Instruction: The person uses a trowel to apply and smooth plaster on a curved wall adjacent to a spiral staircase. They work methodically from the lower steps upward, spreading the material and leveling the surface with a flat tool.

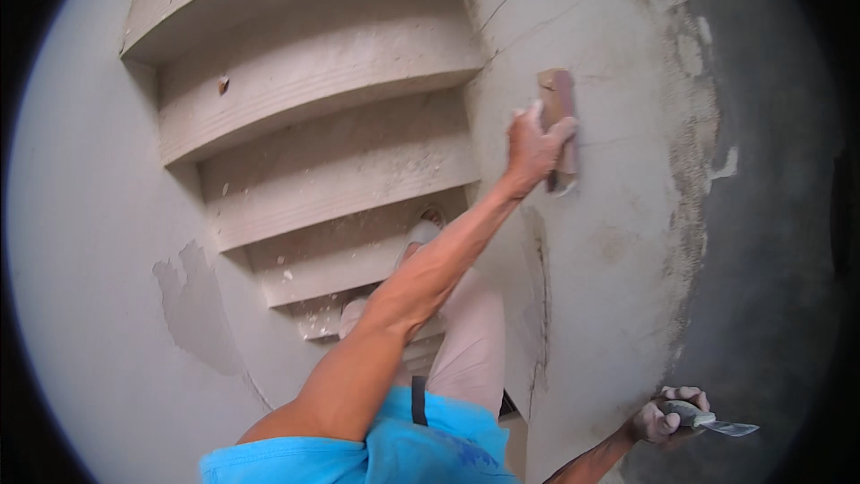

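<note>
Two tools, each firmly held: left grip (534, 145) clenched around a sanding block (557, 92), oblong, tan and reddish-brown, lengthwise against the grey plaster wall (618, 188) on the right, slightly blurred. Right grip (657, 424) low at the right, closed about the handle of a putty knife (690, 412), pale blade pointing rightward, well apart from the block.

Nearest thing to writing: a dark blue marking (479, 453) on the bright blue shirt (296, 462), too unclear to tell as print or stain. Above it, a black strap (418, 399) hanging over pale pinkish trousers (470, 332).

Around these: pale, dusty stairs (331, 139) filling the upper left and middle, specked with white crumbs, with one brown chip (223, 85) on an upper step. One foot (425, 231) lower down on the stairs, just beside the outstretched left forearm (457, 255), itself blocking part of the steps from view.

Across the right-hand wall, thin dark cracks; farther right, a rough, crumbling strip (694, 161) bordering a dark grey surface (770, 242), wall or floor hard to tell. On the left wall (81, 215), a jagged grey patch (193, 305).
</note>
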### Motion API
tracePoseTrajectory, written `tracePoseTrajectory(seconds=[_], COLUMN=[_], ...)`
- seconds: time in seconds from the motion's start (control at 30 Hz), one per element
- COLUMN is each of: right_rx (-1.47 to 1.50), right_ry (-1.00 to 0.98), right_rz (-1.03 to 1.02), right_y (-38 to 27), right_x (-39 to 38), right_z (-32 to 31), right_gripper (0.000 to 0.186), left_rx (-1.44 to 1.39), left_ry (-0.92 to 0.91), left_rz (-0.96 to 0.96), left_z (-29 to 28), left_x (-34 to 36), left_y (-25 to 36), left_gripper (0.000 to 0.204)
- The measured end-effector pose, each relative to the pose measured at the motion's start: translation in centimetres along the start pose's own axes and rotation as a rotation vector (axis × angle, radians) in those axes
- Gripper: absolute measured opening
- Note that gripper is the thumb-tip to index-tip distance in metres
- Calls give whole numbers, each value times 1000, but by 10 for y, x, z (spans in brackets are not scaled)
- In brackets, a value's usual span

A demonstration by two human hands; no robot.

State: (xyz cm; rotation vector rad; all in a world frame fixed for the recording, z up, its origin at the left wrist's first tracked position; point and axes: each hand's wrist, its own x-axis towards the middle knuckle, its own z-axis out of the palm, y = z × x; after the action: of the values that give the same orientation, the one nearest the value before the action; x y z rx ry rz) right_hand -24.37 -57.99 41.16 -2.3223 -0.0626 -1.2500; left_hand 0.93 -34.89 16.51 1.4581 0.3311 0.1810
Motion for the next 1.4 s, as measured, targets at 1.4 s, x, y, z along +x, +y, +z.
tracePoseTrajectory(seconds=[1.4], right_rx=[-226], right_ry=[-282], right_rz=[-278], right_y=[9], right_x=[8], right_z=[-19], right_gripper=[55], left_rx=[-928], left_ry=[83], left_rz=[-557], left_z=[-274], left_x=[-205], left_y=[-51], left_gripper=[38])
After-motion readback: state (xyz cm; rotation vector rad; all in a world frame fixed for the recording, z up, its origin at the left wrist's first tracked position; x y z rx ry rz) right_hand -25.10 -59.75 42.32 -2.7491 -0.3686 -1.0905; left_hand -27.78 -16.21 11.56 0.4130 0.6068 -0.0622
